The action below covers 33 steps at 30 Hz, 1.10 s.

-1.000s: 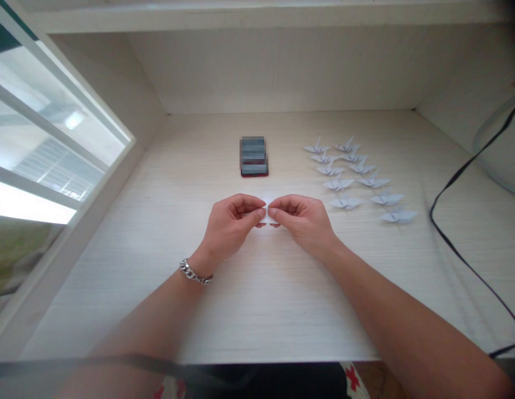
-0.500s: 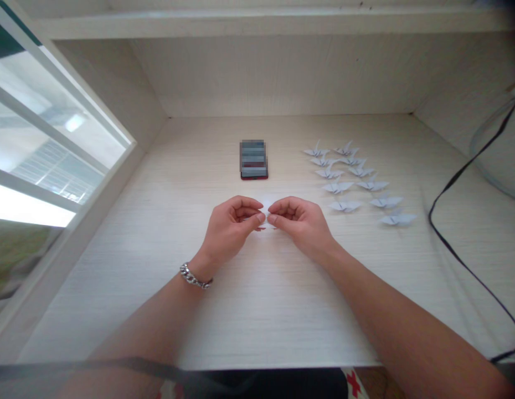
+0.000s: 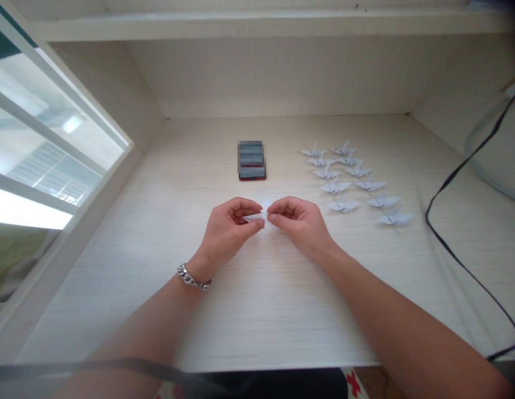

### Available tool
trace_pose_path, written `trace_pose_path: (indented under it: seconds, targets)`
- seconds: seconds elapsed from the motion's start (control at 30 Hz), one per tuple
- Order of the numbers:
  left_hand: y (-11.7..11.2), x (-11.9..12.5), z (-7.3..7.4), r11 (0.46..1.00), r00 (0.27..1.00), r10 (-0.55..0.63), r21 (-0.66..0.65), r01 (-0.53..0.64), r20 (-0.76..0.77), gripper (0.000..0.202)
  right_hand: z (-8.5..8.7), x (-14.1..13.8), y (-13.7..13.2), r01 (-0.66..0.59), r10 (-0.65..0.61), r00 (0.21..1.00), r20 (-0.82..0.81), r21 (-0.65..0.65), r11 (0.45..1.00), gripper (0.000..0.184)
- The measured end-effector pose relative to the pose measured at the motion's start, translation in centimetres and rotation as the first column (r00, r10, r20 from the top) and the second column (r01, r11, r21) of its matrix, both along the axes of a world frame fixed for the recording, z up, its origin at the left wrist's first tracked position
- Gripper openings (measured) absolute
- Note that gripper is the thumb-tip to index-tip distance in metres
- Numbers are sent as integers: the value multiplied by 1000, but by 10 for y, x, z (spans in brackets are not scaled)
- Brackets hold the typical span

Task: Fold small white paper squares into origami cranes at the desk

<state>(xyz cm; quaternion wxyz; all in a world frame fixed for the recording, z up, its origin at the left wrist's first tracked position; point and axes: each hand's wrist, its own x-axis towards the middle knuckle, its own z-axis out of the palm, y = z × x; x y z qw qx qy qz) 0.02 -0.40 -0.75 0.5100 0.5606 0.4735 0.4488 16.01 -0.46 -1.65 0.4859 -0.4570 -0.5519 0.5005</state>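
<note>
My left hand (image 3: 228,230) and my right hand (image 3: 299,221) meet at the middle of the pale wooden desk (image 3: 261,299). Both pinch a small piece of white folded paper (image 3: 257,218) between thumb and fingers. The paper is mostly hidden by the fingertips, so its shape is unclear. A silver chain bracelet (image 3: 192,278) sits on my left wrist. To the right of my right hand lie several folded white paper cranes (image 3: 353,180) in two slanted rows.
A phone (image 3: 252,160) lies flat on the desk beyond my hands. A black cable (image 3: 457,249) curves across the desk's right side. A window frame (image 3: 62,144) borders the left, and a wall and shelf close the back.
Both hands stay together at the desk's middle. The white paper that showed between the fingertips now shows less, tucked lower between the fingers.
</note>
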Motion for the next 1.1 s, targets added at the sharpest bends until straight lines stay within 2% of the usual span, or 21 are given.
trace_pose_path:
  seconds: [0.37, 0.67, 0.8, 0.93, 1.1]
  targets:
    - [0, 0, -1, 1000, 999, -14, -22, 15, 52, 28, -2, -1, 0, 19, -19, 1000, 17, 13, 1000, 10]
    - [2, -3, -3, 998, 999, -39, -53, 39, 2, 27, -6, -2, 1, -7, 7, 1000, 3, -31, 1000, 14]
    - [3, -3, -2, 990, 985, -59, -119, 78, 162, 27, -4, -2, 1, 10, -11, 1000, -9, -52, 999, 16]
    - [3, -4, 2, 970, 925, -53, -202, 138, 375, 28, -3, -1, 2, 36, -38, 999, -34, -60, 998, 16]
    - [2, -5, 5, 960, 902, -34, -237, 148, 429, 23, -4, -1, 2, 52, -53, 998, -32, -35, 998, 16]
